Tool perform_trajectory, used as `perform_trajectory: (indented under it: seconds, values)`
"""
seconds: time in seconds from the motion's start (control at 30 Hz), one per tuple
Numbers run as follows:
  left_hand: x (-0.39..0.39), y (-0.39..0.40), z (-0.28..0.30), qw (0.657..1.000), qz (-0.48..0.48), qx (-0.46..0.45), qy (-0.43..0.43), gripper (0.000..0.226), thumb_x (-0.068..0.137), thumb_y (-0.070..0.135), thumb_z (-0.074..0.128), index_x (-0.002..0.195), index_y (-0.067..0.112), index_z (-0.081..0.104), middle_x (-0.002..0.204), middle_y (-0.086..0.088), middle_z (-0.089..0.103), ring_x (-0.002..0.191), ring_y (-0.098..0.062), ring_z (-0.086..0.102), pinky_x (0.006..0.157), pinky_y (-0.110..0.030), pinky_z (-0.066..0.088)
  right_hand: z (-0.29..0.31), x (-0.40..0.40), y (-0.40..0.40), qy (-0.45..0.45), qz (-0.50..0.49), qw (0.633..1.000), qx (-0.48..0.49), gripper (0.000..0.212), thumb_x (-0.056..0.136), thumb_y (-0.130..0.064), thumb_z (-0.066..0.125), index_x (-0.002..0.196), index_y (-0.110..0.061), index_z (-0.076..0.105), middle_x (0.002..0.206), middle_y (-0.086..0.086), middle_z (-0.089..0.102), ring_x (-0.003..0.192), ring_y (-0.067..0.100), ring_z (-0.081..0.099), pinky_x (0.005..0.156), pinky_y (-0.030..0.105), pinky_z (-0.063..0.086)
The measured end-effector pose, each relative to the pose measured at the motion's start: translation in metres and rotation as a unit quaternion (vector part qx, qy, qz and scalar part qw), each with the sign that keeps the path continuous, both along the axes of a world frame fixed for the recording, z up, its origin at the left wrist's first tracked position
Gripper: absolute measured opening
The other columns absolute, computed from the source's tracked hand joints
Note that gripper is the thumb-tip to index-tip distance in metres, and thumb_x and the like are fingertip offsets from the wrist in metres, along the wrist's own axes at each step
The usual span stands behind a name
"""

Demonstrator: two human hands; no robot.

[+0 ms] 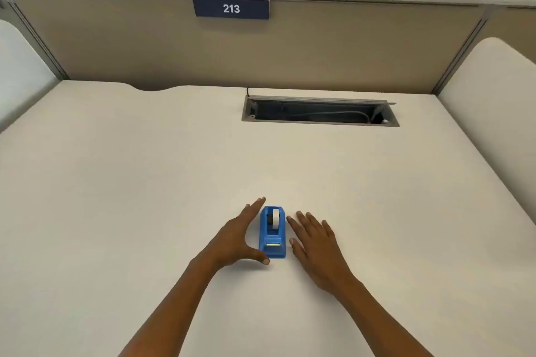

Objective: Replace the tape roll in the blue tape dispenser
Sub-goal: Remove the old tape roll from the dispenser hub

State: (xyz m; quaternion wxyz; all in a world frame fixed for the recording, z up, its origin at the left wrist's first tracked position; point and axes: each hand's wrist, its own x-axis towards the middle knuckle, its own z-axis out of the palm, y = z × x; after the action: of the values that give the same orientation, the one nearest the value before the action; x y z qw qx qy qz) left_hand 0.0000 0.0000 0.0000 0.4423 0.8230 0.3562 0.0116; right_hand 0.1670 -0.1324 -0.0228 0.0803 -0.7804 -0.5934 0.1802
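Observation:
A small blue tape dispenser [273, 233] stands on the white desk [145, 182], its cutter end toward me. A white tape roll [274, 217] sits in its cradle. My left hand [239, 236] lies just left of the dispenser, fingers stretched along its side and thumb curled near its front corner, holding nothing. My right hand [314, 243] rests flat on the desk just to the right, fingers spread, with a small gap to the dispenser.
An open cable tray [319, 114] with a grey cable is sunk into the desk at the back right. A tan partition [319, 46] with a blue sign reading 213 [231, 8] closes the far edge. White side panels stand left and right.

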Motion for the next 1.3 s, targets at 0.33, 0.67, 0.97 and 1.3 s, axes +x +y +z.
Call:
perform_trajectory:
  seconds: [0.33, 0.67, 0.97, 1.3]
  values:
    - [0.004, 0.000, -0.007, 0.998, 0.042, -0.028, -0.027, 0.109, 0.054, 0.032, 0.088, 0.135, 0.052, 0.017, 0.146, 0.007, 0.039, 0.132, -0.017, 0.038, 0.100, -0.026, 0.029, 0.029, 0.002, 0.028, 0.222, -0.038, 0.958, 0.176, 0.063, 0.081, -0.035, 0.071, 0.137, -0.034, 0.043, 0.137, -0.023, 0.046, 0.121, -0.007, 0.040, 0.101, 0.009, 0.029]
    - [0.000, -0.002, -0.009, 0.998, 0.038, -0.020, -0.042, 0.107, 0.055, 0.038, 0.086, 0.113, 0.080, 0.007, 0.130, 0.035, 0.032, 0.134, -0.017, 0.035, 0.109, -0.036, 0.027, 0.028, 0.000, 0.042, 0.242, -0.049, 0.955, 0.165, 0.048, 0.078, -0.016, 0.074, 0.122, -0.026, 0.057, 0.125, -0.005, 0.061, 0.112, 0.011, 0.056, 0.098, 0.035, 0.050]
    - [-0.001, 0.000, -0.008, 0.999, -0.013, -0.019, -0.035, 0.110, 0.058, 0.043, 0.084, 0.117, 0.077, -0.002, 0.124, 0.050, 0.010, 0.133, 0.002, 0.025, 0.112, -0.033, 0.018, 0.044, 0.004, 0.046, 0.306, -0.070, 0.930, 0.192, 0.047, 0.073, -0.011, 0.079, 0.113, -0.024, 0.058, 0.113, -0.016, 0.066, 0.110, 0.000, 0.059, 0.098, 0.019, 0.045]
    - [0.002, -0.004, 0.049, 0.971, 0.131, 0.002, -0.199, 0.043, 0.079, 0.025, 0.071, 0.120, 0.032, 0.059, 0.124, 0.013, 0.060, 0.110, 0.007, 0.055, 0.092, -0.010, 0.042, 0.075, 0.005, 0.044, 0.432, -0.076, 0.876, 0.199, 0.050, 0.076, -0.009, 0.078, 0.117, -0.025, 0.055, 0.114, -0.013, 0.068, 0.105, 0.004, 0.064, 0.086, 0.018, 0.054]
